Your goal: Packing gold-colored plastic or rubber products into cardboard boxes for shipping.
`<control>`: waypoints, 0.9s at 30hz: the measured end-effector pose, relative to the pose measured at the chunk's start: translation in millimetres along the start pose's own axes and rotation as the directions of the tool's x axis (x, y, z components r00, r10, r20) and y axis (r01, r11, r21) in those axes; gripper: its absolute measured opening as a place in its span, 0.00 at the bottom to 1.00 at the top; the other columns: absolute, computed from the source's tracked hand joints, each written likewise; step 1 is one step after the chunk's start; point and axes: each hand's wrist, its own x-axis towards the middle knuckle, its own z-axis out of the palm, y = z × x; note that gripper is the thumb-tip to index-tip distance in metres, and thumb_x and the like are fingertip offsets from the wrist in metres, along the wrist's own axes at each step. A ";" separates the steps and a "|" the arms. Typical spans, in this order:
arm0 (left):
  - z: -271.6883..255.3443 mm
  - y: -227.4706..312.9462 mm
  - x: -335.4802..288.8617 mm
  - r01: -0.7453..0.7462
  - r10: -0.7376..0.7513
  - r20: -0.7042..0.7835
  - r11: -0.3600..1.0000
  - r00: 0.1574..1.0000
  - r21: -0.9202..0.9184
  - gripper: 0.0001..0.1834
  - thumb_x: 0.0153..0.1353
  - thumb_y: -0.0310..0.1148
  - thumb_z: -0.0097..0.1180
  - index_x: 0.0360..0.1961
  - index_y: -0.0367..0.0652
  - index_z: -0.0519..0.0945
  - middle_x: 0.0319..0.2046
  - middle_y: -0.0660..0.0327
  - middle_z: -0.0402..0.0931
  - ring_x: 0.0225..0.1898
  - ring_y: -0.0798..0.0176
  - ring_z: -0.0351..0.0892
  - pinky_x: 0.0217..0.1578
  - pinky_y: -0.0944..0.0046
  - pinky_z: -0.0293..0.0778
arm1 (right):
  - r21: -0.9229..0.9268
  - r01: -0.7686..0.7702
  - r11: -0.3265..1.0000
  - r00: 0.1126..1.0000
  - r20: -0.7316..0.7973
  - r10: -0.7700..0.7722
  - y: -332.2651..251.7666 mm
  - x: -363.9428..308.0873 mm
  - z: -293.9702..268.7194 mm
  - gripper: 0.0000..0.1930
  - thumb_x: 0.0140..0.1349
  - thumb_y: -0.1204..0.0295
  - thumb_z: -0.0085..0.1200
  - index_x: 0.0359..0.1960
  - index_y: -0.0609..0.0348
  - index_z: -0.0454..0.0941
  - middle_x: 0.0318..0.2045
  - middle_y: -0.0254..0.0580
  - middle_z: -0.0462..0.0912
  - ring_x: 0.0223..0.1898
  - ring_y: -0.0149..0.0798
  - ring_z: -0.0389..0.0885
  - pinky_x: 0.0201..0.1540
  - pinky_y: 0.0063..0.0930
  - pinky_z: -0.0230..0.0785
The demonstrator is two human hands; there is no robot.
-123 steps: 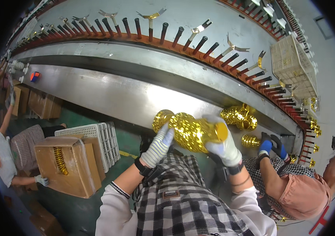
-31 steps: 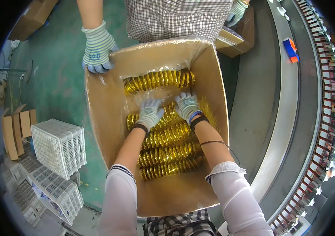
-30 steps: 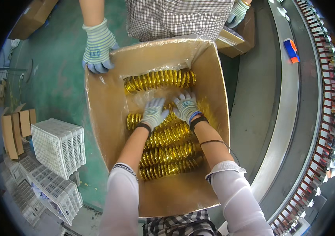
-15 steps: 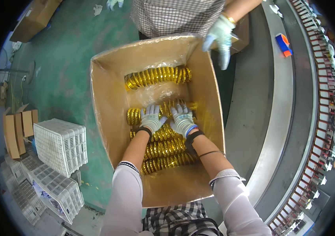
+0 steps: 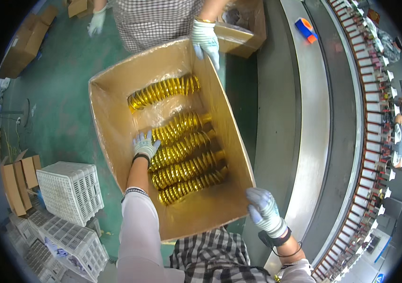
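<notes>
A large cardboard box (image 5: 196,218), lined with clear plastic film, stands in front of me with its top open. Inside lie several rows of shiny gold bangle-like rings (image 5: 184,167), packed side by side, and one separate row (image 5: 163,92) at the far end. My left hand (image 5: 145,145), in a striped glove, reaches into the box with its fingers apart, touching the left ends of the rows. At the near right corner, my gloved right hand (image 5: 267,213) has its fingers bent over the box's rim.
Across the box a co-worker's gloved hand (image 5: 205,41) holds the far right corner. A grey conveyor (image 5: 309,141) curves along the right, carrying a blue and orange tape dispenser (image 5: 306,30). White plastic crates (image 5: 71,191) and folded cartons (image 5: 16,184) stand left.
My right hand has left the gold rings and gone to the box's near right corner. My left hand moved to the rows' left ends. The co-worker's hand took the far corner; the box appears turned.
</notes>
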 end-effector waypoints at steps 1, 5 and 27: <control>-3.9 -0.7 -2.5 -0.001 0.001 0.048 1.000 0.999 -0.009 0.46 0.67 0.67 0.46 0.77 0.51 0.59 0.77 0.44 0.54 0.78 0.43 0.51 0.76 0.41 0.43 | -0.020 -0.087 0.996 0.995 -0.040 0.086 -9.1 -17.6 -4.6 0.25 0.53 0.82 0.59 0.56 0.61 0.76 0.54 0.51 0.81 0.53 0.55 0.80 0.59 0.44 0.72; -37.6 50.3 -39.4 -0.055 0.056 0.081 0.998 0.995 -0.010 0.46 0.67 0.63 0.47 0.79 0.50 0.54 0.77 0.44 0.53 0.79 0.44 0.49 0.76 0.41 0.41 | -0.015 -0.232 0.973 0.958 -0.179 0.225 -48.2 -44.6 -48.4 0.27 0.53 0.82 0.62 0.58 0.61 0.75 0.55 0.54 0.80 0.53 0.55 0.80 0.59 0.43 0.72; -149.1 407.7 -322.6 -0.783 0.698 -0.379 0.442 0.607 -0.438 0.35 0.65 0.43 0.63 0.68 0.36 0.70 0.61 0.38 0.74 0.63 0.37 0.73 0.66 0.48 0.68 | -0.607 0.419 0.675 0.228 -0.650 -0.725 -276.5 -218.9 -379.9 0.17 0.65 0.74 0.55 0.55 0.44 0.78 0.49 0.39 0.77 0.51 0.48 0.81 0.56 0.55 0.72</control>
